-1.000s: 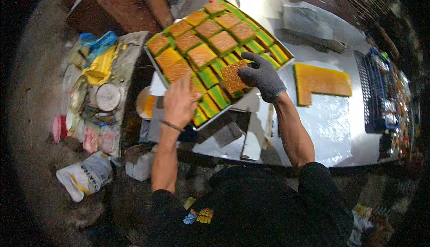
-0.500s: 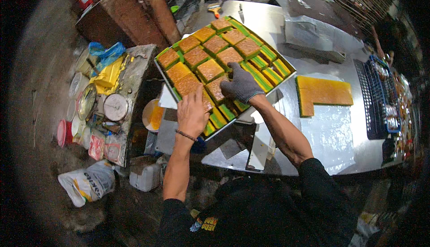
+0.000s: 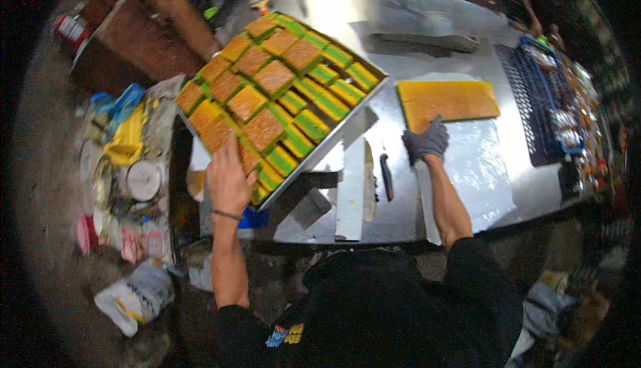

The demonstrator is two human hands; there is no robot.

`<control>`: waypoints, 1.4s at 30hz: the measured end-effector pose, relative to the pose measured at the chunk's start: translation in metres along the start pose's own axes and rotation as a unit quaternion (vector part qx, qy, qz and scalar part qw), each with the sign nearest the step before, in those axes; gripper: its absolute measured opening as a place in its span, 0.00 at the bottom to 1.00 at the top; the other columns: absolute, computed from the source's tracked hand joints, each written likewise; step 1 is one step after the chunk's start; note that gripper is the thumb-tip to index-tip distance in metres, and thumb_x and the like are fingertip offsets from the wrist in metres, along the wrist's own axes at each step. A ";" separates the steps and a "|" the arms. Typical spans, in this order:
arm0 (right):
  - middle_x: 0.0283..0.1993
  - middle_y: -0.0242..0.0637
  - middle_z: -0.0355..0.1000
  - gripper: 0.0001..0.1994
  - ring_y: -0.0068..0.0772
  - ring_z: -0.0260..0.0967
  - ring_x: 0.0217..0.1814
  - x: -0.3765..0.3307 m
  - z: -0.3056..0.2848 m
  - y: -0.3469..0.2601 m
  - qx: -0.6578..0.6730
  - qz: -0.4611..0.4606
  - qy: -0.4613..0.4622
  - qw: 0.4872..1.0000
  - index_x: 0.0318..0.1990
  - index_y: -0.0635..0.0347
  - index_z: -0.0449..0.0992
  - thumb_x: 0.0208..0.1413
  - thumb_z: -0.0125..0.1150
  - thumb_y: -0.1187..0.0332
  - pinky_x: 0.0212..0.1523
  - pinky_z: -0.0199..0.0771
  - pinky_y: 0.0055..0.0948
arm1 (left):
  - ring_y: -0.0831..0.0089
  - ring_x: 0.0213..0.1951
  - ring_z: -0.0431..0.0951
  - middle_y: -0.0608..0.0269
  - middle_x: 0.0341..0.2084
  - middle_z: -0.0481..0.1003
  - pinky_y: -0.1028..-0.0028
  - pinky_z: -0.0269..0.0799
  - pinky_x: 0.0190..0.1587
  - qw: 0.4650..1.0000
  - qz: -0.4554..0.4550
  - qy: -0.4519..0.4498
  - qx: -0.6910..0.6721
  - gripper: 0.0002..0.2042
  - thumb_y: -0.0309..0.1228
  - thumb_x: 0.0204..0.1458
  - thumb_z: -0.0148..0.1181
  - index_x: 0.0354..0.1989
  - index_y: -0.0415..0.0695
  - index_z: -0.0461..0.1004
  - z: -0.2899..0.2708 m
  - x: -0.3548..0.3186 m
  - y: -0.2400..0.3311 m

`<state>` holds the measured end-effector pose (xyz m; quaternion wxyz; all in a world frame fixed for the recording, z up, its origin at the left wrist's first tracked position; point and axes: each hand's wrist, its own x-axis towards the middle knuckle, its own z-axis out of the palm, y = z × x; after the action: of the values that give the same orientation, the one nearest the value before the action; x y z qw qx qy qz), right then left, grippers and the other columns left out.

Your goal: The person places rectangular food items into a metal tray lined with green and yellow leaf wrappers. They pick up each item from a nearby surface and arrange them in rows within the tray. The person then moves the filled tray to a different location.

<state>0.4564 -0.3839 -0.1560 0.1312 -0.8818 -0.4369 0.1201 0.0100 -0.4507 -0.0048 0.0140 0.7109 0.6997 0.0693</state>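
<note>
A shallow metal tray [image 3: 327,151] sits tilted across the table, packed with square pieces of layered green and yellow cake with brown tops [image 3: 274,78]; several pieces lie on their sides, showing stripes. My bare left hand [image 3: 229,178], a dark beaded bracelet at its wrist, rests with fingers stretched over the cake at the tray's near left edge. To the right, a golden cake slab [image 3: 454,100] lies on a shiny sheet. My right hand [image 3: 427,142], in a grey glove, has its thumb and fingers around the small block jutting from the slab's near left corner.
A black-handled knife [image 3: 386,176] and a long white strip [image 3: 350,191] lie between tray and slab. At the right stands a blue crate [image 3: 551,94] with wrapped items. A cluttered side bench [image 3: 157,224] is on the left, with a white sack [image 3: 137,294] below it.
My right hand has left the tray and moved right to the slab's jutting corner. My left hand stays on the cake at the tray's edge. The view has shifted right.
</note>
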 end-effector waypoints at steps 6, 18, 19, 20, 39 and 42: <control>0.53 0.62 0.76 0.66 0.59 0.76 0.56 0.029 0.000 0.018 0.045 -0.092 -0.039 0.994 0.76 0.71 0.42 0.34 0.77 0.49 0.56 0.77 0.45 | 0.50 0.63 0.67 0.48 0.61 0.68 0.52 0.63 0.63 1.000 -0.025 -0.005 0.008 0.53 0.34 0.44 0.77 0.77 0.44 0.48 -0.011 -0.010 0.001; 0.44 0.53 0.78 0.49 0.44 0.80 0.46 -0.073 -0.086 -0.185 0.283 -0.397 -0.124 0.864 0.71 0.68 0.55 0.44 0.78 0.56 0.49 0.79 0.40 | 0.49 0.60 0.69 0.49 0.58 0.70 0.53 0.62 0.61 0.998 -0.033 0.036 -0.031 0.52 0.31 0.43 0.77 0.76 0.44 0.49 0.003 -0.015 -0.006; 0.44 0.57 0.77 0.50 0.52 0.78 0.47 -0.077 -0.088 -0.207 0.236 -0.435 -0.135 0.858 0.70 0.70 0.54 0.42 0.77 0.57 0.50 0.78 0.45 | 0.49 0.59 0.69 0.49 0.57 0.70 0.53 0.63 0.61 0.998 -0.035 0.040 -0.039 0.52 0.31 0.43 0.77 0.76 0.44 0.49 0.003 -0.013 -0.004; 0.45 0.60 0.76 0.52 0.60 0.76 0.49 -0.082 -0.086 -0.227 0.191 -0.452 -0.153 0.858 0.70 0.73 0.52 0.42 0.76 0.56 0.51 0.77 0.50 | 0.49 0.59 0.69 0.48 0.56 0.70 0.53 0.63 0.60 0.998 -0.050 0.021 -0.032 0.51 0.30 0.43 0.77 0.76 0.44 0.50 0.003 -0.014 -0.004; 0.58 0.57 0.76 0.35 0.52 0.75 0.60 0.013 -0.019 0.020 0.160 -0.179 -0.012 0.971 0.68 0.66 0.67 0.54 0.69 0.58 0.62 0.73 0.42 | 0.43 0.63 0.67 0.42 0.63 0.67 0.53 0.62 0.65 0.993 -0.045 0.108 0.000 0.51 0.33 0.45 0.76 0.77 0.42 0.48 0.003 -0.033 0.004; 0.59 0.55 0.76 0.32 0.52 0.74 0.61 0.024 -0.020 0.076 0.190 -0.148 -0.082 0.967 0.67 0.65 0.67 0.57 0.65 0.61 0.63 0.72 0.43 | 0.43 0.63 0.68 0.42 0.63 0.68 0.53 0.62 0.66 0.989 -0.088 0.119 -0.029 0.50 0.34 0.46 0.76 0.76 0.41 0.50 -0.005 -0.054 0.019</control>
<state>0.5334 -0.4120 -0.1650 0.2769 -0.7532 -0.5409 0.2519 0.0275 -0.5051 -0.0021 -0.0421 0.6324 0.7541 0.1721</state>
